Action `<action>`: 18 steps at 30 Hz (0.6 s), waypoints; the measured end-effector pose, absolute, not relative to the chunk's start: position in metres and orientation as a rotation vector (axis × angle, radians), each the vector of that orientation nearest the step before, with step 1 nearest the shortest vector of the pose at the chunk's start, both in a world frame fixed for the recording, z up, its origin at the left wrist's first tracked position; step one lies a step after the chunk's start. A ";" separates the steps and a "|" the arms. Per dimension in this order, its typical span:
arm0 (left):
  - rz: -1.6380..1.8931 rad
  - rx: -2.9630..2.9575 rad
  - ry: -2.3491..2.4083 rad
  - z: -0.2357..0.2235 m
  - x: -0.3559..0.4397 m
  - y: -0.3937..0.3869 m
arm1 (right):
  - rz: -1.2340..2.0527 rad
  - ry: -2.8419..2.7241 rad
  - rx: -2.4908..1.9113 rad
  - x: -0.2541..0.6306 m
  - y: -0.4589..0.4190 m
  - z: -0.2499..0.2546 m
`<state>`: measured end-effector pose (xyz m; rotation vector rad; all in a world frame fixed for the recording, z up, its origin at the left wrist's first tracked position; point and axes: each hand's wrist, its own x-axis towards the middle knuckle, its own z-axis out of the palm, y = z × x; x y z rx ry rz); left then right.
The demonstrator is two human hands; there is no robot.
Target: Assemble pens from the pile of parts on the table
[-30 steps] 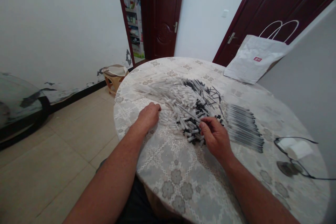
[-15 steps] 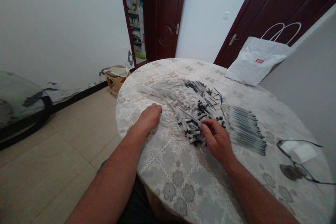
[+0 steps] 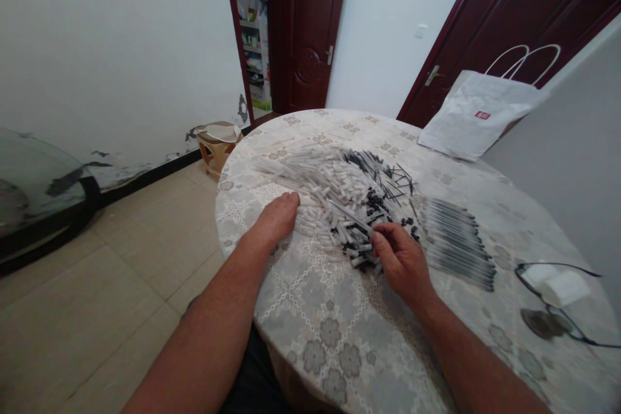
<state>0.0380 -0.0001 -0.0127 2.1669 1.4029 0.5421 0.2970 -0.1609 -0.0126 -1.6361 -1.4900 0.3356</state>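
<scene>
A heap of white pen barrels (image 3: 320,187) mixed with small black caps and thin black refills (image 3: 376,171) lies on a round table (image 3: 339,336) with a lace-pattern cloth. My left hand (image 3: 279,217) rests at the heap's left edge, fingers curled loosely under, and what is in them is hidden. My right hand (image 3: 400,255) is at the heap's near right edge, fingers pinched together over small black and white parts. A row of assembled dark pens (image 3: 458,242) lies just right of my right hand.
A white paper bag (image 3: 478,116) leans at the table's far right. Glasses (image 3: 557,301) and a white folded item (image 3: 557,284) sit at the right edge. A small stool (image 3: 216,142) stands by the wall near dark red doors (image 3: 305,32).
Both hands stay at the heap; the right hand's fingers have shifted slightly among the small parts. The view has drifted a little.
</scene>
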 end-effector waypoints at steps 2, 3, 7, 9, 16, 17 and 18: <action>0.594 2.205 1.371 -0.010 0.037 -0.002 | 0.341 -1.486 -1.641 0.297 -0.161 -0.013; 0.654 2.199 1.347 -0.008 0.036 -0.003 | 0.341 -1.485 -1.642 0.297 -0.161 -0.014; 0.919 1.834 1.118 0.003 0.038 -0.008 | 0.342 -1.493 -1.646 0.297 -0.160 -0.015; 0.949 1.520 0.941 0.009 0.042 -0.013 | 0.354 -1.492 -1.643 0.296 -0.160 -0.015; 0.905 0.921 0.646 0.022 0.056 -0.032 | 0.347 -1.492 -1.610 0.294 -0.160 -0.012; 0.908 0.900 0.647 0.022 0.058 -0.033 | 0.341 -1.487 -1.611 0.293 -0.160 -0.012; 0.916 0.886 0.654 0.021 0.059 -0.033 | 0.339 -1.483 -1.609 0.293 -0.160 -0.012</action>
